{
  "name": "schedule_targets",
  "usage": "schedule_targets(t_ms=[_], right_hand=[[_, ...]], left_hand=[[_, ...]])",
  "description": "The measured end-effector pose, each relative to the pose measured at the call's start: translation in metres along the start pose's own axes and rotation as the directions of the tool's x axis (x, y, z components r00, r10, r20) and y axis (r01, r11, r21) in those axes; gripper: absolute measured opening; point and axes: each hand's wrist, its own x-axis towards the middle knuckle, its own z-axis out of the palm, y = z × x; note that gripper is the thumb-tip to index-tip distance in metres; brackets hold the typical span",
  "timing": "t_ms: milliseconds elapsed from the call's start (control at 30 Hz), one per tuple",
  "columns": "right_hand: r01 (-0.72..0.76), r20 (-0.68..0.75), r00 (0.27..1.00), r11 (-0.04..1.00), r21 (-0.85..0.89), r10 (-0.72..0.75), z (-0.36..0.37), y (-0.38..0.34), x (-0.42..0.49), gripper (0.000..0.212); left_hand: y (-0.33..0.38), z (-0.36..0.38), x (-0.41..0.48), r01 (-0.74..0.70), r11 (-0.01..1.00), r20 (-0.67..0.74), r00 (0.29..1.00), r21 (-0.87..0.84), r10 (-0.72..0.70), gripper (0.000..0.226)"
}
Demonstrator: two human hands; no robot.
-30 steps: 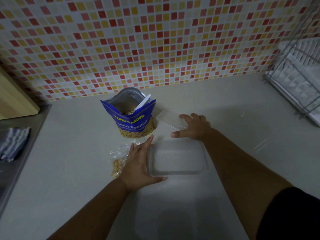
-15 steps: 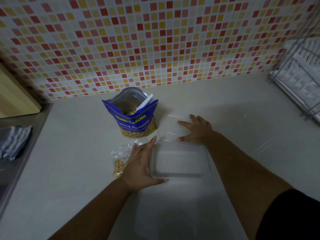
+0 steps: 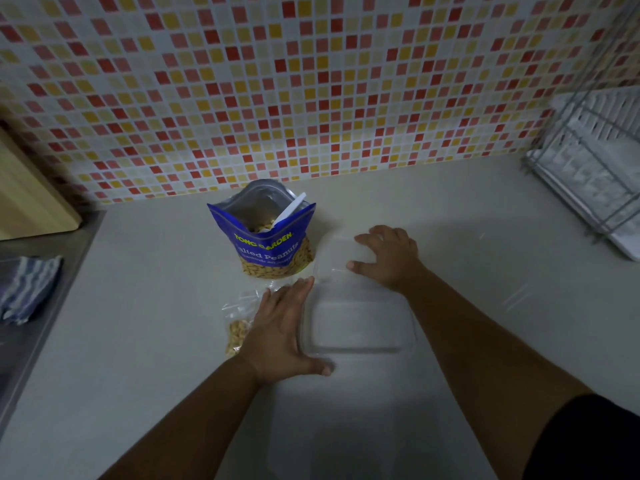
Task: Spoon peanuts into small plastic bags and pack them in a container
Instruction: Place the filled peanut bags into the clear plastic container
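A clear rectangular plastic container [image 3: 360,327] sits on the pale counter [image 3: 156,341]. My left hand [image 3: 284,327] lies against its left side, fingers straight and thumb along the near edge. Behind it the clear lid [image 3: 332,251] lies flat, and my right hand [image 3: 388,258] rests on the lid with spread fingers. An open blue bag of salted peanuts [image 3: 266,244] stands at the back with a white plastic spoon [image 3: 291,211] inside. A small clear bag with peanuts [image 3: 239,327] lies left of my left hand, partly hidden by it.
A wire dish rack [image 3: 595,168] stands at the right against the tiled wall. A wooden board [image 3: 31,199] leans at the far left. A striped cloth [image 3: 24,289] lies on the steel sink surface at the left edge.
My right hand has laid the lid down flat on the counter behind the container. My left hand has stayed at the container's left side.
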Motion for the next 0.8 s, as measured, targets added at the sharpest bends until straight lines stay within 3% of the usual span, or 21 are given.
schedule_targets(t_ms=[167, 267, 333, 400, 467, 567, 633, 800], right_hand=[[0.037, -0.185, 0.983, 0.99, 0.138, -0.011, -0.006, -0.029, -0.015, 0.028], [0.112, -0.188, 0.98, 0.972, 0.209, -0.072, -0.001, -0.052, -0.026, 0.027], [0.176, -0.162, 0.977, 0.958, 0.225, -0.141, 0.005, -0.07, -0.032, 0.019], [0.226, -0.092, 0.973, 0.96, 0.166, -0.213, 0.008, -0.091, -0.035, 0.02], [0.268, 0.014, 0.963, 0.961, 0.061, -0.27, 0.013, -0.11, -0.037, 0.036], [0.342, 0.086, 0.938, 0.938, -0.051, -0.337, 0.024, -0.13, -0.037, 0.056], [0.382, 0.131, 0.922, 0.912, -0.152, -0.364, 0.032, -0.139, -0.037, 0.058], [0.376, 0.18, 0.926, 0.856, -0.354, -0.332, 0.052, -0.151, -0.039, 0.054]], left_hand=[[-0.008, -0.011, -0.007, -0.045, 0.998, -0.079, 0.996, -0.047, 0.041, 0.12], [-0.023, -0.023, -0.008, -0.103, 0.987, -0.274, 0.959, -0.121, 0.066, 0.072], [-0.038, -0.032, -0.009, -0.043, 0.989, -0.376, 0.927, -0.14, -0.013, 0.052], [-0.052, -0.042, -0.012, 0.068, 0.987, -0.408, 0.905, -0.148, -0.124, 0.052], [-0.062, -0.049, -0.015, 0.184, 0.974, -0.368, 0.903, -0.136, -0.222, 0.066], [-0.069, -0.057, -0.016, 0.386, 0.912, -0.148, 0.903, -0.137, -0.404, 0.083], [-0.072, -0.056, -0.017, 0.469, 0.87, -0.031, 0.877, -0.154, -0.479, 0.076], [-0.078, -0.045, -0.015, 0.434, 0.887, -0.071, 0.891, -0.155, -0.448, 0.046]])
